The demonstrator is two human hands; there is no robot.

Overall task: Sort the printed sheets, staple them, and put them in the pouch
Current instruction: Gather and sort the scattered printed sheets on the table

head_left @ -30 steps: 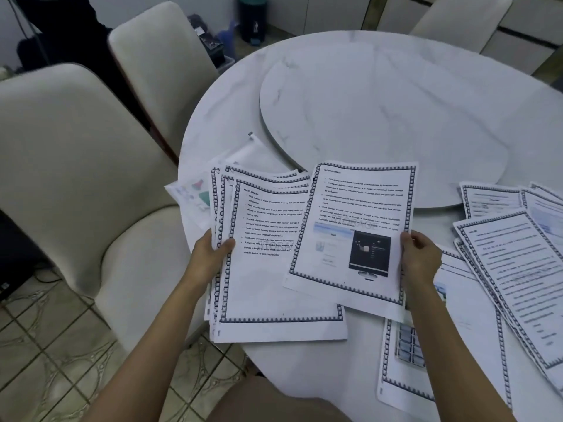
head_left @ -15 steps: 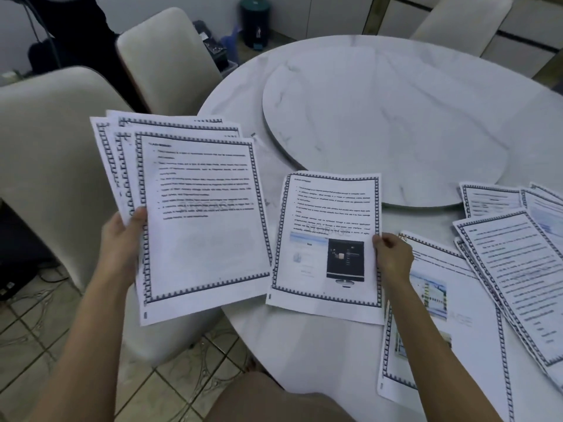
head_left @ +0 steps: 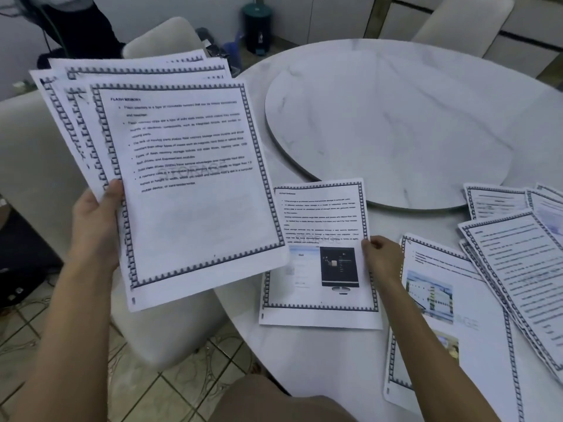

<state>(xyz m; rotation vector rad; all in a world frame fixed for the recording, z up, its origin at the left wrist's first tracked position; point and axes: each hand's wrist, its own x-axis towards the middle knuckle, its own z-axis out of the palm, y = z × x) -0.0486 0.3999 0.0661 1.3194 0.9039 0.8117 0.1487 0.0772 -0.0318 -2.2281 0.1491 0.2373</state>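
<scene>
1. Left hand (head_left: 94, 226): the grip is closed on the left edge of a fanned stack of sheets (head_left: 189, 184), with the thumb laid across the front page. The stack is held in the air, tilted toward the camera, left of the turntable (head_left: 396, 132) and on its near side, above a cream chair (head_left: 36, 153). The front page carries text only inside a patterned border. At least three more pages show fanned behind it.
2. Right hand (head_left: 382, 257): the grip pinches the right edge of a single sheet (head_left: 320, 269), thumb on top. This sheet carries text above a picture of a dark monitor. It sits just on the near side of the turntable, and its upper left corner is hidden behind the held stack. Whether it lies fully flat cannot be told.
3. Picture sheet (head_left: 441, 330): it lies flat on the tabletop (head_left: 335, 360), near and to the right of the turntable. Its right edge runs under other pages.
4. Spread of text sheets (head_left: 518, 269): these overlap one another to the right of the turntable's near side. The farthest page lies just beside the rim.
5. Turntable: a raised round disc, marble-patterned like the tabletop.
6. Beyond the turntable: a second chair (head_left: 164, 38) stands to its left, a third chair (head_left: 463, 22) to its right, and a dark bin (head_left: 257, 28) stands on the floor.
</scene>
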